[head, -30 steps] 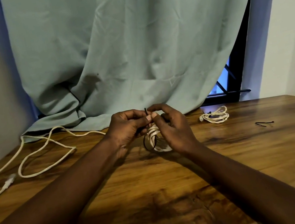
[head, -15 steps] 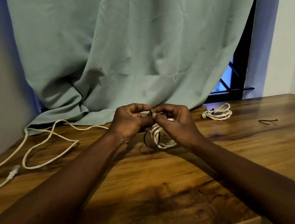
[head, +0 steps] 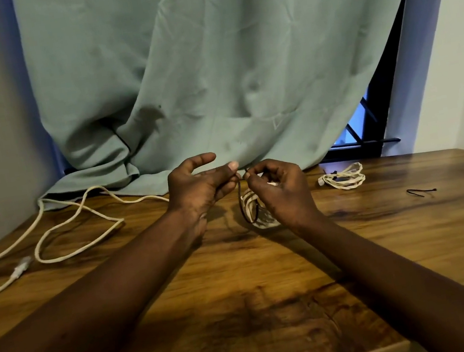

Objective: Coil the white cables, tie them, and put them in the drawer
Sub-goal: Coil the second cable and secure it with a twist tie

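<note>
A small coil of white cable [head: 252, 207] stands on the wooden table [head: 275, 297] at the middle, partly hidden behind my right hand [head: 280, 190]. A black zip tie [head: 242, 201] loops around the coil. My right thumb and forefinger pinch the tie's upper end, and the other fingers curl over the coil. My left hand [head: 200, 185] is just left of it, with thumb and forefinger stretched out and its lower fingertips close to the tie. A long loose white cable [head: 78, 221] sprawls at the left. No drawer is in view.
A second white cable coil [head: 345, 179], bound with a dark tie, lies at the back right. A spare black zip tie [head: 420, 192] lies further right. A green curtain [head: 207, 72] hangs onto the table's back edge, beside a dark window [head: 370, 128].
My left hand has let go of the tie and spread its thumb and forefinger. My right hand keeps its pinch. The view has shifted slightly.
</note>
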